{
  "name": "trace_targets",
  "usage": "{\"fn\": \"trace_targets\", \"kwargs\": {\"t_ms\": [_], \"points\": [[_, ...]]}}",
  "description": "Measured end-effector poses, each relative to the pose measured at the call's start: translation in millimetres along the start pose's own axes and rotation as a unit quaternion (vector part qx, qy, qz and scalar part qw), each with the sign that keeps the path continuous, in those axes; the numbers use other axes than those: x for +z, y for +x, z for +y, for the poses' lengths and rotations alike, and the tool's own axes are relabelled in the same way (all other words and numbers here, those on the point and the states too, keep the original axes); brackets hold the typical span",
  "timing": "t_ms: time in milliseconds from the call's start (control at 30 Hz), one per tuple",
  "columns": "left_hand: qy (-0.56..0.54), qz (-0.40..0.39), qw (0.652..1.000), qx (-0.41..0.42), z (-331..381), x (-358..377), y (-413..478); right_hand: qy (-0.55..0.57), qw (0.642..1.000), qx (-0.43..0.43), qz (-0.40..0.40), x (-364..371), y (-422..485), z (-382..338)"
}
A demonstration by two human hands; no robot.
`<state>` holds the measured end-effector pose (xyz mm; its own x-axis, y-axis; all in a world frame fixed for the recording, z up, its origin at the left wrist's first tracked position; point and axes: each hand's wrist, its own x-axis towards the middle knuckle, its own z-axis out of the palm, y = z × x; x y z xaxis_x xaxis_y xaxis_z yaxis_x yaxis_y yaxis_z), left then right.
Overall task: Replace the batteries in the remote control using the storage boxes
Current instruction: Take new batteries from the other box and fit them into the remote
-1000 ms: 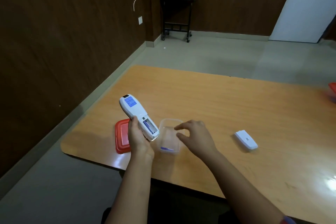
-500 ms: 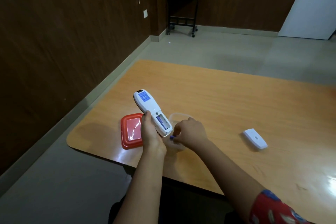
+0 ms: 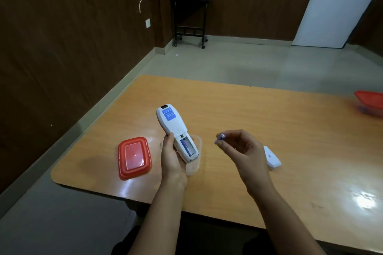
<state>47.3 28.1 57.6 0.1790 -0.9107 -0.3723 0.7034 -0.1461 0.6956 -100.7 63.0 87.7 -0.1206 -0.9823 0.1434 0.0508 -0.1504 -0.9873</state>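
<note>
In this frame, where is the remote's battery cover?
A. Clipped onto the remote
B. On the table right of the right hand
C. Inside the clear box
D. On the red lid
B: the white battery cover lies on the table beside the right hand, and the remote has its compartment open.
</note>
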Motion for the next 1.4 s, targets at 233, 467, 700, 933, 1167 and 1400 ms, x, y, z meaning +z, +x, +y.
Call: {"fn": "trace_targets", "kwargs": {"t_ms": [233, 467, 700, 933, 1167, 1400], "points": [[-0.004, -0.044, 0.999, -0.003, -13.4, 13.2, -4.3, -0.024, 0.998, -0.023, 0.047, -9.3, 0.3, 11.5], [0.028, -0.020, 0.999, -0.006, -19.8, 17.1, -3.3, 0.312, 0.916, 0.247, 0.039, -14.0, 6.2, 6.1], [0.049, -0.041, 0.998, -0.019, -18.4, 21.7, -9.4, 0.480, 0.798, 0.363, 0.031, -17.3, 7.2, 9.9], [0.074, -0.059, 0.995, -0.034, -15.9, 22.0, -15.0, 0.233, 0.950, 0.200, 0.063, -8.6, 4.9, 11.0], [0.087, -0.065, 0.993, -0.038, -17.4, 20.2, -15.8, -0.364, 0.908, -0.204, 0.048, -2.0, -6.9, 29.0], [0.093, -0.054, 0.993, -0.053, -17.4, 15.1, -14.2, -0.422, 0.870, -0.245, 0.062, 3.4, -4.3, 38.2]]}}
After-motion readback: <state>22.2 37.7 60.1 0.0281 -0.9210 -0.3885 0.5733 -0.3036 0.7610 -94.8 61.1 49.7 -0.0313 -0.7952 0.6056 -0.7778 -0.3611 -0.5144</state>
